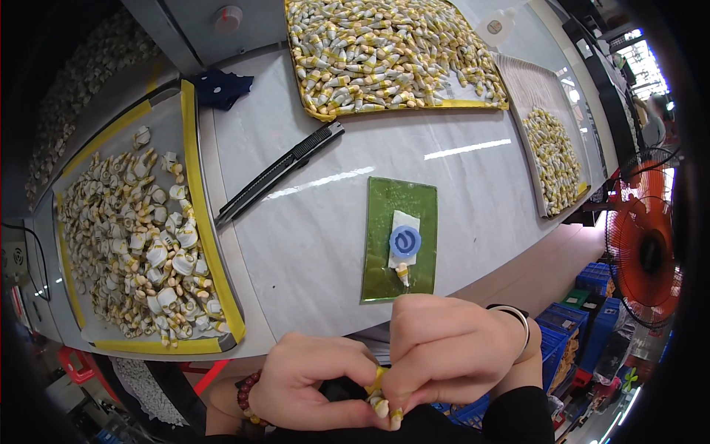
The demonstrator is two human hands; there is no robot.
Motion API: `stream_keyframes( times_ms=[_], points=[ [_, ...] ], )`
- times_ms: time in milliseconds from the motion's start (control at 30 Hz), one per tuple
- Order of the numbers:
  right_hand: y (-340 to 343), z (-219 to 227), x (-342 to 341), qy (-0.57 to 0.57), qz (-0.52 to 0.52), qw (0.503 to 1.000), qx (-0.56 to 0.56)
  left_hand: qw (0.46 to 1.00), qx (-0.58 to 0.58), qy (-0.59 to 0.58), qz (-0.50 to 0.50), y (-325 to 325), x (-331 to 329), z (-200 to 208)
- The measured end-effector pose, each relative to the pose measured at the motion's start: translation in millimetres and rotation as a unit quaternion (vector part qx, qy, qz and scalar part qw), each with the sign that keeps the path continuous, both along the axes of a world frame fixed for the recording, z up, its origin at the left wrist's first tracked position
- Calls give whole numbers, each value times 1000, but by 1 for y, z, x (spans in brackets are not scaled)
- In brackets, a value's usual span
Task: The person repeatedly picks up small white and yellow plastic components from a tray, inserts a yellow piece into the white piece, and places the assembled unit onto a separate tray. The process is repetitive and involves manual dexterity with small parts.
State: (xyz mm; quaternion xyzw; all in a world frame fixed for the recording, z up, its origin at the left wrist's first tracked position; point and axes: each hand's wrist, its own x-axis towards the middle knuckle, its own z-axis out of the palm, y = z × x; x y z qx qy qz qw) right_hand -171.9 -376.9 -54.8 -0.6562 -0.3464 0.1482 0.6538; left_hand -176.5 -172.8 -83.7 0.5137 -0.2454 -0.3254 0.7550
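My left hand [314, 381] and my right hand [447, 351] meet close to my body, at the table's near edge. Both are closed in a pinch on a small yellow, white and peach figurine part [380, 405], partly hidden by the fingers. Just beyond them lies a green mat [376, 274]. A blue round ring-shaped piece [405, 242] sits on a small white pad [406, 218] on that mat. Touching or very near the pad's near end is one white, yellow and peach cone-shaped part [402, 275].
Yellow-taped trays of small parts stand left [194, 192] and at the back [414, 106]; a narrower tray [526, 148] is at right. A black utility knife [279, 175] lies between. Beyond the right edge are an orange fan [645, 248] and blue crates [566, 318].
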Motion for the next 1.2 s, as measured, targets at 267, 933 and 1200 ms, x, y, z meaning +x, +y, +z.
stream_keyframes(
  times_ms=[267, 933, 1200],
  points=[
    [-4, -12, -2, 60, 29, 994, 82, 997, -13, -73, 5, -4, 3, 2],
    [-16, -4, -14, -38, -212, 974, 77, 684, 529, -414, 284, 121, 21, 79],
    [-21, -8, -18, -39, -228, 973, 26, 544, 666, -510, 29, 105, 43, 75]
  ],
)
